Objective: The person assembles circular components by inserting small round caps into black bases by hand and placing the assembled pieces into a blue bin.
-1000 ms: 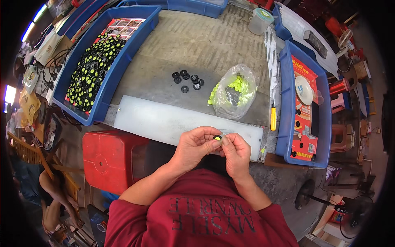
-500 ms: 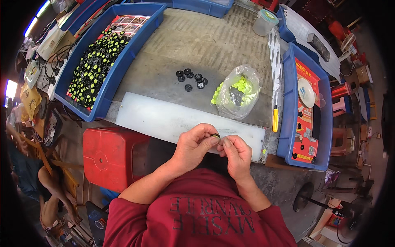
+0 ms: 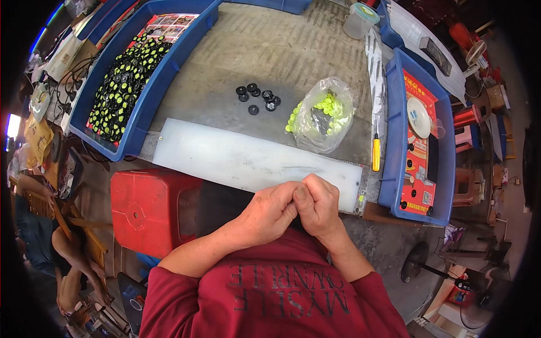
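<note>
While close together (grasp hidden), fingers (image 3: 283,194) well apart from black discs (image 3: 267,94) ahead.

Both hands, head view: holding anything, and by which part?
Cannot be told: the left hand and right hand are closed together, hiding anything between them.

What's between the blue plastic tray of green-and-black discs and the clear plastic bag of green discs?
In the head view, a cluster of round black pieces lies on the grey tabletop between the tray and the bag.
</note>
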`<state>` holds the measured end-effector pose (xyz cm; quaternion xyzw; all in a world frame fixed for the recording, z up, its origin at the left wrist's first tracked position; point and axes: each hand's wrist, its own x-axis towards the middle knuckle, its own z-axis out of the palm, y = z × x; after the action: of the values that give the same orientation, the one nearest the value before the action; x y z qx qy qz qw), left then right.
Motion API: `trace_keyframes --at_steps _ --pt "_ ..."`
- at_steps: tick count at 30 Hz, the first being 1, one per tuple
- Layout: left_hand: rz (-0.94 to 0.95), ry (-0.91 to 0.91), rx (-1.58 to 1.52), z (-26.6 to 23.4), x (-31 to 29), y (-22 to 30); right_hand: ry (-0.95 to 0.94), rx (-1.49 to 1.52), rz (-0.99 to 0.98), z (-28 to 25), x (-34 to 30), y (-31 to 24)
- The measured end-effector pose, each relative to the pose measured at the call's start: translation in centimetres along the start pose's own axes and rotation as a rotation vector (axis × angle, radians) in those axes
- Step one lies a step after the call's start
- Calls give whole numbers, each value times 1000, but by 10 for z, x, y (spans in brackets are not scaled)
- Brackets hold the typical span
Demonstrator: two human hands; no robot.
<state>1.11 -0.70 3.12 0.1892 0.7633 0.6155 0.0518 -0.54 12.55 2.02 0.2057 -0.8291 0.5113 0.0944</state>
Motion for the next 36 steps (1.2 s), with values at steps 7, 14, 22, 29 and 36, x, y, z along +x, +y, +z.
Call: trace_keyframes --at_steps 7,14,22,29,36 --pt "63 23 57 8 -6 2 58 -103 -114 -2 -6 -2" --pt "141 73 77 10 -3 3 89 -106 -171 -4 -3 -2" --pt "135 72 94 8 0 11 82 -99 -196 -8 -1 -5" --pt "35 2 14 9 5 7 58 13 17 -11 0 -5" --pt "109 -85 15 7 1 10 64 -25 -62 -11 -1 -7"
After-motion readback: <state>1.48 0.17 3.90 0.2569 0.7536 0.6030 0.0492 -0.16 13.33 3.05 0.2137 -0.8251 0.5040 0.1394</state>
